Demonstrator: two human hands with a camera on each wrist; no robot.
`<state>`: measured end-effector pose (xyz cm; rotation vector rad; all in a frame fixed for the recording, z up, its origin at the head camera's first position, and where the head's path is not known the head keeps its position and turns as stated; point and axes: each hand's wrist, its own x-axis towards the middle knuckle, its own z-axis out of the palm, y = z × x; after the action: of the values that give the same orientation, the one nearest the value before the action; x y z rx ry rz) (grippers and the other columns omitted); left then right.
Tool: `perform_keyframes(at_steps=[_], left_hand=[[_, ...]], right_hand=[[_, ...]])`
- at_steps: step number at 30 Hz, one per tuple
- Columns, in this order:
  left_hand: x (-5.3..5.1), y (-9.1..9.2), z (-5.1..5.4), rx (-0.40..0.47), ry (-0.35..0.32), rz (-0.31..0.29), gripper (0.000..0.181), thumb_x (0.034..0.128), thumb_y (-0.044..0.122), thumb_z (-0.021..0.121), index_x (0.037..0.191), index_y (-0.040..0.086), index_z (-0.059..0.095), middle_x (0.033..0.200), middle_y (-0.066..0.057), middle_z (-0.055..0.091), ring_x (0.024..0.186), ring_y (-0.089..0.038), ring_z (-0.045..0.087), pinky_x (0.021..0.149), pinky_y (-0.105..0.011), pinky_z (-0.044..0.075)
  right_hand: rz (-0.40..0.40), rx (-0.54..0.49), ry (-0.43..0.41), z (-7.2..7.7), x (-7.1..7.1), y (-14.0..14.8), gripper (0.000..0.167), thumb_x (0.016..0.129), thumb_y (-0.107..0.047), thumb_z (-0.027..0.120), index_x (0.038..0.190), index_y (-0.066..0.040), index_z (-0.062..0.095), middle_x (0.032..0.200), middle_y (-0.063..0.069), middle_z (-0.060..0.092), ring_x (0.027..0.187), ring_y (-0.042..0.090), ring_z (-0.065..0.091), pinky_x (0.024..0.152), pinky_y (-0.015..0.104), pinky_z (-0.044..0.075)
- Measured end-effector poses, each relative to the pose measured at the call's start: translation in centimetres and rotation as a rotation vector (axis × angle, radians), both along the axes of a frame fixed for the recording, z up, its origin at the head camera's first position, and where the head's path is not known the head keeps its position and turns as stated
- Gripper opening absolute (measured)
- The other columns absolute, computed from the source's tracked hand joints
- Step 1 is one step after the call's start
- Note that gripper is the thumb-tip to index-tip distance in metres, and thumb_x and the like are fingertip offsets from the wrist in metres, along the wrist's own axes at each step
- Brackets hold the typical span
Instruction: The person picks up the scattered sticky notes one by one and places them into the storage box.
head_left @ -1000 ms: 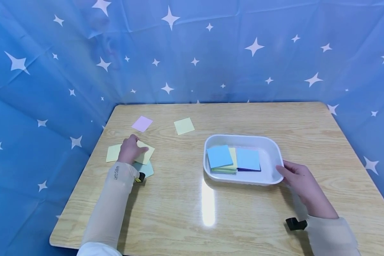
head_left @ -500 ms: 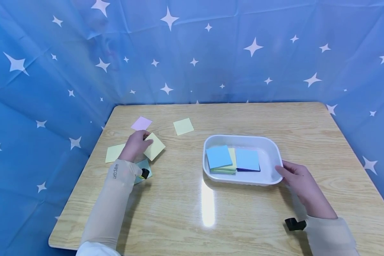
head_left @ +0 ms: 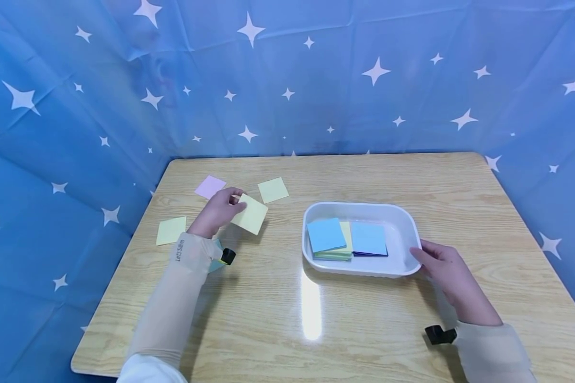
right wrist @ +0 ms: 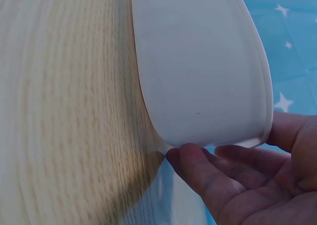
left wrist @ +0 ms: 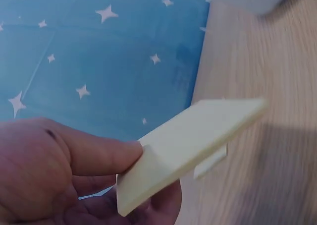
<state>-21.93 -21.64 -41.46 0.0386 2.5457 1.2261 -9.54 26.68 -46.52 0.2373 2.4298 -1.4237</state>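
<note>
My left hand (head_left: 220, 210) pinches a pale yellow sticky-note pad (head_left: 251, 214) between thumb and fingers, above the table. In the left wrist view the pad (left wrist: 193, 140) shows its thickness and tilts upward. At the right, my right hand (head_left: 444, 264) grips the near right corner of a white plastic tray (head_left: 404, 234), thumb at the rim and fingers beneath in the right wrist view. Inside the tray lie two blue pads, one at the left (head_left: 326, 234) and another blue pad (head_left: 369, 239) beside it, with yellow and green ones partly hidden under them.
On the wooden table (head_left: 364, 324) lie a purple pad (head_left: 210, 186), a yellow pad (head_left: 273, 190) at the back, and another yellow pad (head_left: 171, 231) at the left. A teal pad (head_left: 216, 264) is mostly hidden by my left wrist. A blue starry curtain (head_left: 287, 80) stands behind.
My left hand has lifted the yellow pad off the spot by the teal pad and carried it right. The right hand and the tray stay in place.
</note>
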Motion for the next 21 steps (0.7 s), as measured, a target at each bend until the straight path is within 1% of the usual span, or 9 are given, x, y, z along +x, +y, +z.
perform_keyframes(at_steps=[3,5,6,7,10,13,14,17,21], left_hand=[[0.0,1.0,0.5,0.017,0.028,-0.025,0.043,0.1056,0.018,0.055,0.146,0.004,0.051,0.120,-0.015,0.053,0.104,-0.026,0.047,0.081,-0.034,0.043],[0.0,1.8,0.9,0.039,0.026,-0.029,0.039,0.1051,0.017,0.056,0.142,0.005,0.053,0.115,-0.013,0.054,0.097,-0.025,0.048,0.075,-0.032,0.043],[0.0,2.2,1.1,0.050,0.021,-0.029,0.038,0.1048,0.017,0.056,0.141,0.006,0.053,0.112,-0.011,0.053,0.094,-0.024,0.048,0.074,-0.033,0.046],[0.0,2.6,1.3,0.063,0.017,-0.027,0.036,0.1043,0.017,0.057,0.139,0.006,0.054,0.109,-0.010,0.052,0.091,-0.024,0.048,0.074,-0.034,0.048],[-0.1,3.8,1.8,0.121,-0.004,-0.027,0.033,0.1036,0.015,0.058,0.135,0.007,0.053,0.104,-0.009,0.048,0.087,-0.024,0.048,0.080,-0.044,0.058],[-0.2,4.9,2.2,0.136,0.005,-0.045,0.034,0.1034,0.013,0.057,0.137,0.008,0.055,0.105,-0.010,0.048,0.089,-0.024,0.050,0.088,-0.049,0.061],[-0.2,5.3,2.3,0.143,0.005,-0.051,0.034,0.1033,0.013,0.057,0.137,0.008,0.056,0.107,-0.011,0.049,0.090,-0.024,0.051,0.088,-0.048,0.062],[-0.4,6.4,2.8,0.146,0.013,-0.074,0.034,0.1032,0.011,0.057,0.137,0.010,0.058,0.112,-0.014,0.052,0.091,-0.024,0.056,0.082,-0.040,0.064],[-0.4,8.0,3.4,0.187,0.008,-0.102,0.030,0.1028,0.009,0.057,0.133,0.010,0.057,0.116,-0.016,0.054,0.095,-0.026,0.060,0.080,-0.036,0.064]], right_hand=[[-0.002,-0.008,0.002,0.0,0.0,0.0,0.063,0.110,-0.036,0.045,0.155,0.006,0.035,0.158,0.032,0.038,0.132,0.024,0.055,0.091,0.019,0.059],[-0.002,-0.012,0.004,0.0,0.0,0.0,0.062,0.110,-0.036,0.045,0.155,0.006,0.035,0.158,0.032,0.038,0.128,0.017,0.058,0.090,0.018,0.059],[-0.003,-0.014,0.004,0.0,0.0,0.0,0.062,0.110,-0.036,0.045,0.155,0.006,0.035,0.158,0.032,0.038,0.126,0.014,0.059,0.090,0.017,0.059],[-0.003,-0.011,0.004,0.0,0.0,0.0,0.062,0.110,-0.036,0.045,0.155,0.006,0.035,0.158,0.032,0.038,0.126,0.014,0.059,0.089,0.017,0.059],[-0.004,-0.010,0.000,-0.1,0.1,0.0,0.061,0.111,-0.035,0.043,0.155,0.006,0.034,0.158,0.032,0.037,0.132,0.023,0.056,0.091,0.019,0.059],[-0.008,-0.007,-0.006,-0.1,0.1,0.0,0.062,0.111,-0.036,0.043,0.155,0.006,0.034,0.159,0.031,0.037,0.138,0.033,0.051,0.091,0.020,0.059],[-0.008,-0.006,-0.006,-0.2,0.1,0.0,0.062,0.111,-0.036,0.043,0.155,0.006,0.034,0.159,0.031,0.037,0.137,0.033,0.051,0.091,0.019,0.059],[-0.005,0.001,-0.005,-0.1,0.1,-0.1,0.062,0.110,-0.037,0.043,0.156,0.005,0.034,0.159,0.031,0.037,0.137,0.032,0.052,0.090,0.018,0.059],[-0.001,-0.003,-0.001,0.0,0.1,-0.2,0.062,0.111,-0.036,0.042,0.156,0.005,0.032,0.160,0.031,0.035,0.141,0.038,0.047,0.093,0.022,0.059]])
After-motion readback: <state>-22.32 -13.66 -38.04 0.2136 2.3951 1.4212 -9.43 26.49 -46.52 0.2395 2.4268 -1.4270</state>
